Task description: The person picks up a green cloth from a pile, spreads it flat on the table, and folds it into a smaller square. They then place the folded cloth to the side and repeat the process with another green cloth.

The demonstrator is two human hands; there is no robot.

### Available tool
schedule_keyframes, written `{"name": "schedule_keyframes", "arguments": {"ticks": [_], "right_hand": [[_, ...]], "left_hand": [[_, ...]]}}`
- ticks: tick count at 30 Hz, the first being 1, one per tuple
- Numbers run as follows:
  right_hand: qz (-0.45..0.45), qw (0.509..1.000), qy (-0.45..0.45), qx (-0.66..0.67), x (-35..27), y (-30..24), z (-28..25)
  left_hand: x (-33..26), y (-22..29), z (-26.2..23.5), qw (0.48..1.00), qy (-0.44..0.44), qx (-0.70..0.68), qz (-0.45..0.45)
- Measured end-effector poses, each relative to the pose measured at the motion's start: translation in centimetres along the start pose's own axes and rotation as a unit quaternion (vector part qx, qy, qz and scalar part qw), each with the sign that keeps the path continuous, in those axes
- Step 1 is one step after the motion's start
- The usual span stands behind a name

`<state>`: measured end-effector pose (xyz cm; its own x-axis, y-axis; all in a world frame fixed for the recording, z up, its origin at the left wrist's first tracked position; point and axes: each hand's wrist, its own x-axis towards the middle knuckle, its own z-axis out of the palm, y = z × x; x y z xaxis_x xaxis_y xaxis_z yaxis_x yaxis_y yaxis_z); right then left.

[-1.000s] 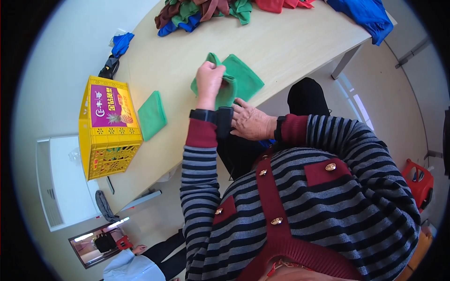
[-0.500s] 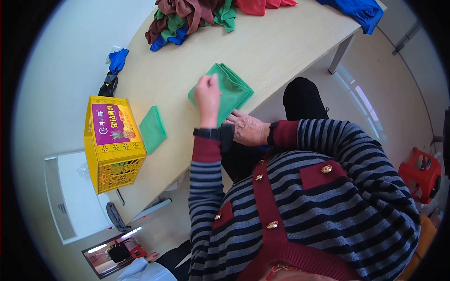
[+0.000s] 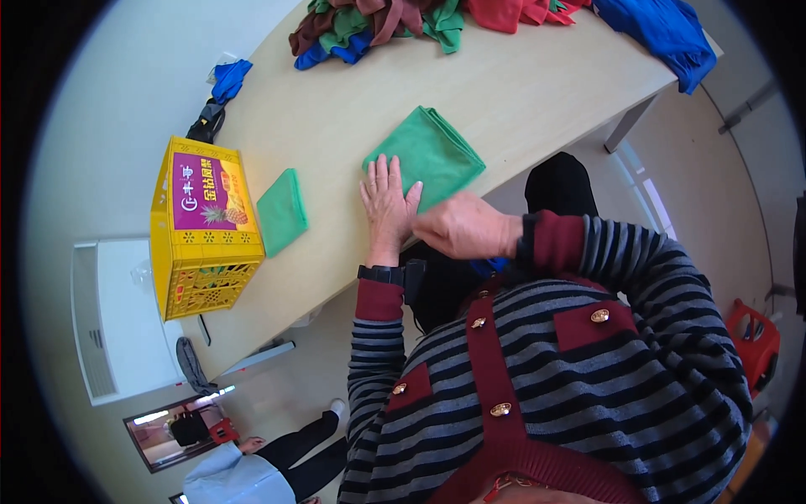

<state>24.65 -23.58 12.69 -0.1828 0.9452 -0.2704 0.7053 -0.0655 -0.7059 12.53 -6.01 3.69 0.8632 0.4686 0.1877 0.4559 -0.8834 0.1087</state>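
Observation:
A folded green cloth (image 3: 441, 155) lies on the table in front of me, its layered edge along the far right side. My left hand (image 3: 388, 206) rests flat on its near left part, fingers stretched out. Beside it, my right hand (image 3: 470, 225) is closed, knuckles up, at the cloth's near corner. That corner is covered by the hand, and whatever the curled fingers hold is hidden from view. Farther left, a second, smaller folded green cloth (image 3: 283, 214) lies against the yellow crate.
The yellow plastic crate (image 3: 214, 252) stands at the table's left side. Heaped brown, green and blue cloths (image 3: 378, 25), red cloths (image 3: 516, 13) and blue cloth (image 3: 659, 38) lie along the far edge. A person (image 3: 252, 470) is at lower left; a red stool (image 3: 751, 344) stands right.
My left hand has opened from a raised, closed shape and lies flat on the cloth. The right hand has gone from flat to closed. The whole view has shifted slightly.

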Motion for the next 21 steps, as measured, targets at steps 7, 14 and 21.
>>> {"name": "schedule_keyframes", "arguments": {"ticks": [7, 14, 21], "right_hand": [[-0.042, 0.888, 0.428, -0.163, 8.4, 6.2, 1.5], [0.076, 0.883, 0.373, -0.275, 9.5, 9.1, 0.0], [0.128, 0.883, 0.372, -0.256, 8.8, 10.8, -1.0]], "left_hand": [[0.9, 2.4, -0.1, 0.999, -0.024, 0.021, 0.005], [0.2, 1.0, 0.2, 0.999, -0.02, -0.026, -0.022], [-1.5, -1.8, 1.2, 0.995, 0.027, -0.063, -0.074]]}}
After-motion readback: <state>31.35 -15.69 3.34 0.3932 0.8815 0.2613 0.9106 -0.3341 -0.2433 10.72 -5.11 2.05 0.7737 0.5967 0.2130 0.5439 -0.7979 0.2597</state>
